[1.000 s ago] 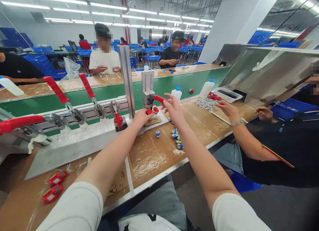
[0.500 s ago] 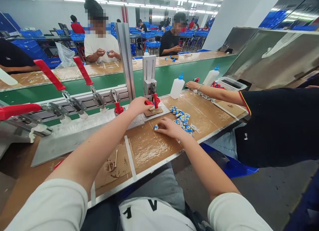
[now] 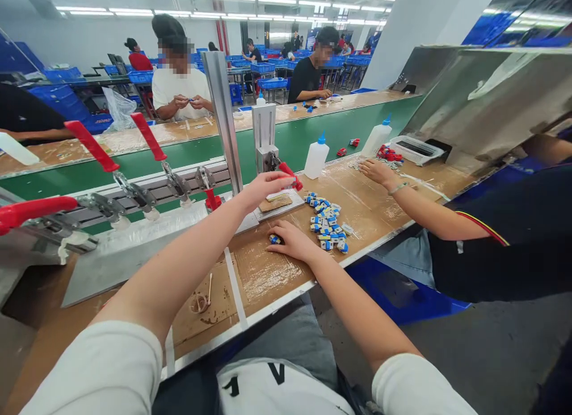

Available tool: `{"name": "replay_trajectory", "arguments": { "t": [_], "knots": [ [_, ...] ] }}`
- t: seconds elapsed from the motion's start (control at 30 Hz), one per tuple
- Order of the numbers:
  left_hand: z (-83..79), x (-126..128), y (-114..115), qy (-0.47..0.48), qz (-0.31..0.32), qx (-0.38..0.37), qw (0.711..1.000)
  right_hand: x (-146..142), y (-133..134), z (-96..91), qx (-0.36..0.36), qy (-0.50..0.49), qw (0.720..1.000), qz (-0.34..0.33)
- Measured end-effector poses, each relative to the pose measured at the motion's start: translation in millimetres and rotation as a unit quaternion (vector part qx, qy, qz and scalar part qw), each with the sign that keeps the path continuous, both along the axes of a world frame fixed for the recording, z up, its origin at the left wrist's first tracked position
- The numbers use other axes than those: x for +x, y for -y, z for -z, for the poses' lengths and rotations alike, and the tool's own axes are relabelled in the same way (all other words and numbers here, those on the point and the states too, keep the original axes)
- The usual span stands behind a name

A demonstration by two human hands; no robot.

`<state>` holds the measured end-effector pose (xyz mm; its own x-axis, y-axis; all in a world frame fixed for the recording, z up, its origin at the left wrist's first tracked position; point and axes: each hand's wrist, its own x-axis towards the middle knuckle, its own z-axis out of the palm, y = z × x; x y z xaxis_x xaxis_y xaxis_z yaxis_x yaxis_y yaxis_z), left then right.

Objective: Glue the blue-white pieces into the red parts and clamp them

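Observation:
My left hand (image 3: 270, 187) reaches over a small toggle clamp on a metal stand (image 3: 265, 129). Its fingers are closed round the red clamp handle (image 3: 290, 173), which slants to the right. Under the clamp, a brown pad (image 3: 274, 203) lies on a light base plate. My right hand (image 3: 290, 241) rests low over the table in front of the stand. Its fingers are closed on a small blue-and-white block (image 3: 274, 239), partly covered by the fingers. Right of that hand lies a loose pile of similar blue-and-white blocks (image 3: 328, 221).
A larger fixture with red-handled clamps (image 3: 92, 145) stands at the left. White bottles with blue caps (image 3: 317, 158) stand behind the pile. A co-worker's hand (image 3: 378, 170) is at the right, near red parts (image 3: 389, 154). A cotton swab (image 3: 210, 288) lies on cardboard in front.
The red clamp handle has swung from upright to slanting right, with my left hand following it. My right hand has moved slightly left with the block. The co-worker's hand has come nearer.

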<state>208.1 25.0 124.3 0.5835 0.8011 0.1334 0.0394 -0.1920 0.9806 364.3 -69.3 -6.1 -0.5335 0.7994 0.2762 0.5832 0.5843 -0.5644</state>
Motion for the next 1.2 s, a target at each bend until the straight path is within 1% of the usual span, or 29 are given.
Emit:
{"name": "replay_trajectory", "arguments": {
  "t": [0.1, 0.2, 0.27, 0.33, 0.43, 0.53, 0.6, 0.67, 0.77, 0.83, 0.93, 1.0, 1.07, 1.13, 1.2],
  "knots": [
    [-29.8, 8, -6, 0.102, 0.026, 0.042, 0.994, 6, 1, 0.9, -0.002, -0.018, 0.999, -0.026],
    [-56.9, 10, -26, 0.148, 0.002, 0.100, 0.984, 15, 0, 0.2, -0.016, -0.025, 0.998, -0.047],
    [-67.2, 8, -45, 0.149, -0.024, 0.127, 0.980, 21, -1, 1.6, -0.028, -0.032, 0.998, -0.054],
    [-69.7, 4, -65, 0.147, -0.050, 0.145, 0.977, 24, -5, 4.3, -0.036, -0.041, 0.997, -0.063],
    [-62.0, 0, -89, 0.128, -0.071, 0.166, 0.975, 26, -12, 8.5, -0.038, -0.038, 0.995, -0.080],
    [-51.2, -1, -98, 0.094, -0.091, 0.183, 0.974, 25, -19, 9.5, -0.036, -0.029, 0.993, -0.104],
    [-48.4, -2, -92, 0.077, -0.115, 0.190, 0.972, 23, -21, 8.2, -0.033, -0.031, 0.993, -0.108],
    [-49.9, -5, -76, 0.061, -0.127, 0.189, 0.972, 21, -20, 6.0, -0.027, -0.037, 0.995, -0.086],
    [-53.2, -12, -38, 0.020, -0.112, 0.157, 0.981, 19, -16, 2.5, -0.035, -0.062, 0.997, -0.020],
    [-49.2, -18, -11, -0.025, -0.095, 0.124, 0.987, 19, -13, 0.4, -0.056, -0.100, 0.993, 0.017],
    [-31.0, -30, 19, -0.076, -0.090, 0.054, 0.992, 18, -12, -2.2, -0.060, -0.171, 0.983, 0.038],
    [-15.8, -39, 30, -0.075, -0.093, -0.013, 0.993, 17, -11, -3.7, -0.051, -0.217, 0.974, 0.038],
    [-4.5, -47, 38, -0.051, -0.102, -0.080, 0.990, 15, -9, -5.2, -0.062, -0.265, 0.961, 0.042],
    [-0.7, -53, 46, -0.019, -0.121, -0.141, 0.982, 12, -6, -7.4, -0.096, -0.312, 0.944, 0.052],
    [-4.5, -58, 58, 0.009, -0.138, -0.193, 0.971, 6, -2, -10.9, -0.141, -0.357, 0.922, 0.058]
  ]
}}
